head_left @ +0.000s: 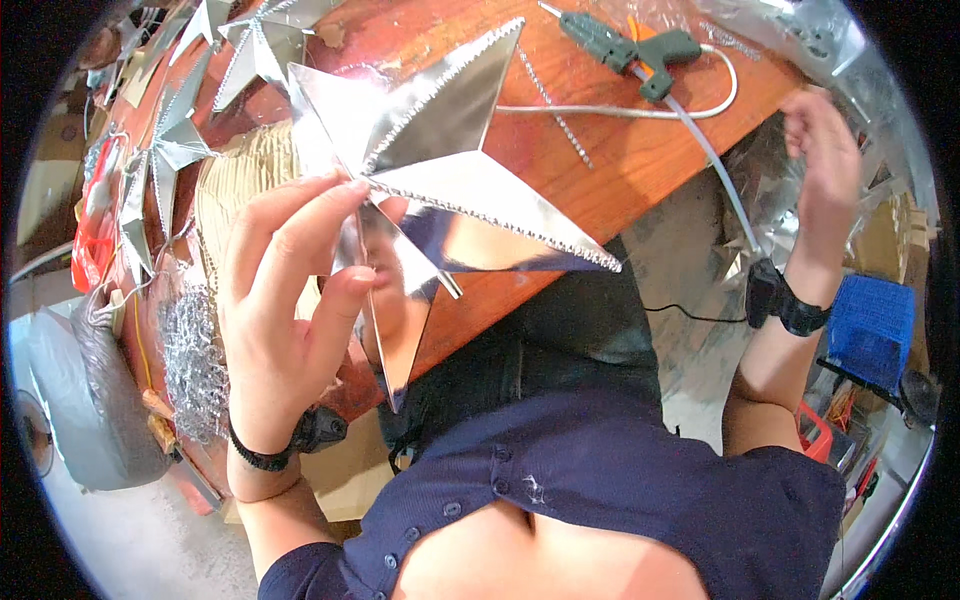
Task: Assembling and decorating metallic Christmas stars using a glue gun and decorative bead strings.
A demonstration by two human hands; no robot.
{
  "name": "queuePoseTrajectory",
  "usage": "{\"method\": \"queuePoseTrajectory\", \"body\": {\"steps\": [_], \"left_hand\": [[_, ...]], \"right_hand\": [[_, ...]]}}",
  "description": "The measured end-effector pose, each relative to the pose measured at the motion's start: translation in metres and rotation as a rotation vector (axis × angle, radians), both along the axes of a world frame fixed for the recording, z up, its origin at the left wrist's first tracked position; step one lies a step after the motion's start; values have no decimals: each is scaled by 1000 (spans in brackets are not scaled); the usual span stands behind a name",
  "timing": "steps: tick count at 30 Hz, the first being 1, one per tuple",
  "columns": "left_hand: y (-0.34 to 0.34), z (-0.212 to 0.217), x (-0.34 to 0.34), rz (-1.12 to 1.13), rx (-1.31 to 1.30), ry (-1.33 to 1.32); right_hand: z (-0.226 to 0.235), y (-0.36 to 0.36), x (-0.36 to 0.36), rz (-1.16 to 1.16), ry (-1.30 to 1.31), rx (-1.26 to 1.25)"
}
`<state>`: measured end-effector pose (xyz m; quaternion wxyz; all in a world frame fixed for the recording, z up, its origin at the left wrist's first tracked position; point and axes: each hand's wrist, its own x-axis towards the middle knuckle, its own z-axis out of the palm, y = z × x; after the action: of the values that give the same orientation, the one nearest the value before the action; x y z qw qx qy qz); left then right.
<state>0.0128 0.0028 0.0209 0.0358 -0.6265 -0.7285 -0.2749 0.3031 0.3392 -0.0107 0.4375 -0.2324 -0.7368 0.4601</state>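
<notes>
Left fingers: the left hand [285,300] pinches the silver star [440,150] near its centre, thumb and fingertips closed on the thin foil where the points meet.
Right fingers: the right hand [825,160] is raised at the far edge of the table, fingers loosely curled and holding nothing that I can see.
Star position: it is held up in the air, between the head and the wooden table [640,150], tilted, with one long point toward the right and one down toward the lap.
How it handles: it looks very light and thin, like folded mirror sheet; I judge it stiff along the folds but easy to dent or bend at the flat faces.
Surface: shiny and smooth, so probably slippery; fingerprints may stay on it.
Where to hold: the centre ridges seem best, because the points are sharp and weak, and the bead trim along the edges could come off.
Edges: the tips are pointed, and the lower tip is near the dark shirt [620,480].
Table things: a glue gun [625,45] with its cable [700,140] lies at the far side, well apart from the star.
Left side: more silver stars [170,140] and a bundle of tinsel [190,360] crowd that side.
Open room: the middle of the table, under the star, has the most free wood.
</notes>
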Motion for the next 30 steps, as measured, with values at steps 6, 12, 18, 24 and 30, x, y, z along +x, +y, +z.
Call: {"method": "queuePoseTrajectory", "body": {"steps": [6,12,18,24,30], "left_hand": [[-10,18,-7,-36,-85,-279],[-12,7,1,128,102,-951],[-10,5,-2,47,13,-481],[-3,4,9,59,61,-419],[-4,6,10,75,74,-397]], "right_hand": [[-11,14,-75,156,-595,756],[-26,29,-104,225,-852,962],[-22,35,-106,295,-828,953],[-25,23,-101,267,-803,930],[-32,29,-99,255,-759,929]]}}
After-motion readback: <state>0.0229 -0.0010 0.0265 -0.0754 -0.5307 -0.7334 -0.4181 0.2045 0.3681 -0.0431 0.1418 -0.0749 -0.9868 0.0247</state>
